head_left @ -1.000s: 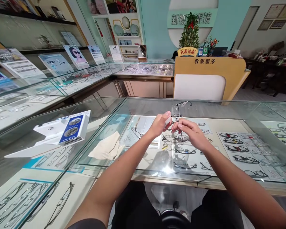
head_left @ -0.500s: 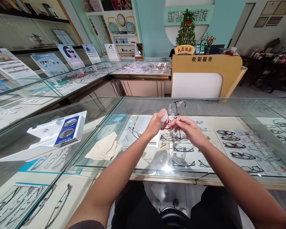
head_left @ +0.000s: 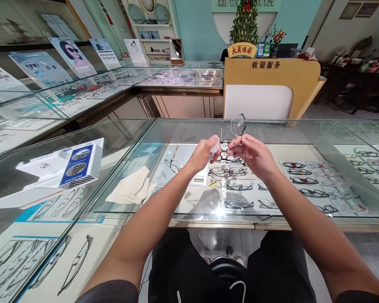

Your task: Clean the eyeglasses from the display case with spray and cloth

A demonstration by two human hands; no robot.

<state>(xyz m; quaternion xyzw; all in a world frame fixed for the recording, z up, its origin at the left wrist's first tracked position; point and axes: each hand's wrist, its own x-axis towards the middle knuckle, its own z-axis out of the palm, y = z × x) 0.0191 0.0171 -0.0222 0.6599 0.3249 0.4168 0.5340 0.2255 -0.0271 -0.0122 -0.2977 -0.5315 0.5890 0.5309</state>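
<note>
In the head view my left hand [head_left: 202,155] is closed around a small whitish bottle [head_left: 214,149], most of it hidden by the fingers. To its right, my right hand [head_left: 255,156] pinches a pair of thin dark-framed eyeglasses [head_left: 238,125]. One clear lens stands up above the fingers, and a dark temple hangs down beside them. Both hands are raised over the glass display case, with a small gap between bottle and eyeglasses. A cream cloth [head_left: 131,186] lies crumpled on the glass top, left of my left forearm.
An opened white and blue box [head_left: 78,166] rests on the glass at the left. Beneath the glass top lie several rows of eyeglasses [head_left: 303,181]. A wooden cashier counter [head_left: 271,75] stands beyond the case. Card signs [head_left: 72,57] line the left-hand case.
The eyeglasses have turned and moved slightly right, away from the bottle, with my right hand. My left hand keeps its hold on the bottle. The camera has tilted down a little.
</note>
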